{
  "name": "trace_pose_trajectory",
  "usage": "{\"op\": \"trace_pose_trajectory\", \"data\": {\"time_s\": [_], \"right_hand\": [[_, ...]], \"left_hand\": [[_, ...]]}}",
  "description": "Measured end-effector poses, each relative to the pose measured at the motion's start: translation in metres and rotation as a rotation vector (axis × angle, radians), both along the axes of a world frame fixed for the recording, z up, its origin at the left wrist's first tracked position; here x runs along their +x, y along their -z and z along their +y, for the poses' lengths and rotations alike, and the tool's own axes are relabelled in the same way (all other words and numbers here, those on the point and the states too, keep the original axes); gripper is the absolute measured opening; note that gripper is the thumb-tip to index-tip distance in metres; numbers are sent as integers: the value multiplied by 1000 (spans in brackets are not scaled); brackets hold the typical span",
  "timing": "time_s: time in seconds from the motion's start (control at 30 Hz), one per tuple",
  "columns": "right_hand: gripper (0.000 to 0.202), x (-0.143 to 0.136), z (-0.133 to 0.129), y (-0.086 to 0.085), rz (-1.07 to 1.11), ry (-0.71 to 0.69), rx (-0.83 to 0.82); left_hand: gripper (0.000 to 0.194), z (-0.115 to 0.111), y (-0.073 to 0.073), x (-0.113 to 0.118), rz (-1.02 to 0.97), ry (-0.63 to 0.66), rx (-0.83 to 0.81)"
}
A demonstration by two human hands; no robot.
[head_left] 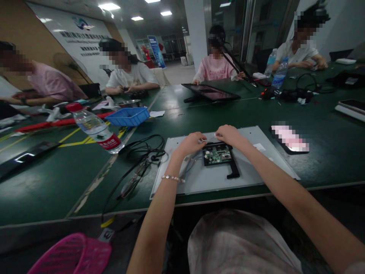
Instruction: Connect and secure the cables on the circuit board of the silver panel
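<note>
A flat light-grey panel (196, 180) lies on the green table in front of me. On it sits a black frame (234, 169) around a green circuit board (215, 156). My left hand (194, 142) is at the frame's upper left corner, fingertips pinched together near a small pale bit. Just to the right, my right hand (228, 135) is at the upper edge of the frame, its fingers also pinched by a small whitish piece. What either hand grips is too small to name. Thin grey wires (189, 165) run over the panel beside my left wrist.
Left of the panel are black cables (142, 148), glasses (132, 182), a tilted water bottle (98, 131) and a blue tray (129, 116). A phone (291, 140) lies at right. Beyond stands a dark screen panel (212, 92). Several people sit around the table. A pink basket (94, 251) is below the edge.
</note>
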State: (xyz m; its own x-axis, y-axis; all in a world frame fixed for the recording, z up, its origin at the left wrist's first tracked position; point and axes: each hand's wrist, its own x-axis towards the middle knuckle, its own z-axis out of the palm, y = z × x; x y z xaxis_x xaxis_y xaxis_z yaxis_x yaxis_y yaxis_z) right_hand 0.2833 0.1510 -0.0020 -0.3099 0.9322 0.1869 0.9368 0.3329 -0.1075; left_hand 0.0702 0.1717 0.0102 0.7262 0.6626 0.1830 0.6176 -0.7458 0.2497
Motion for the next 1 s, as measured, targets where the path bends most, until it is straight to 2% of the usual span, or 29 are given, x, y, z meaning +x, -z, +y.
{"op": "trace_pose_trajectory", "data": {"time_s": [0.27,0.67,0.9,1.0], "right_hand": [[27,-7,-7,-7,-33,13,16],[21,-24,-21,-7,43,-188,-12],[20,-22,-19,-3,98,-213,-4],[20,-20,-17,-1,159,-234,-26]], "left_hand": [[21,2,0,0,6,41,4],[23,5,2,-3,41,13,14],[24,6,5,-2,31,19,8],[32,9,10,-4,6,38,11]]}}
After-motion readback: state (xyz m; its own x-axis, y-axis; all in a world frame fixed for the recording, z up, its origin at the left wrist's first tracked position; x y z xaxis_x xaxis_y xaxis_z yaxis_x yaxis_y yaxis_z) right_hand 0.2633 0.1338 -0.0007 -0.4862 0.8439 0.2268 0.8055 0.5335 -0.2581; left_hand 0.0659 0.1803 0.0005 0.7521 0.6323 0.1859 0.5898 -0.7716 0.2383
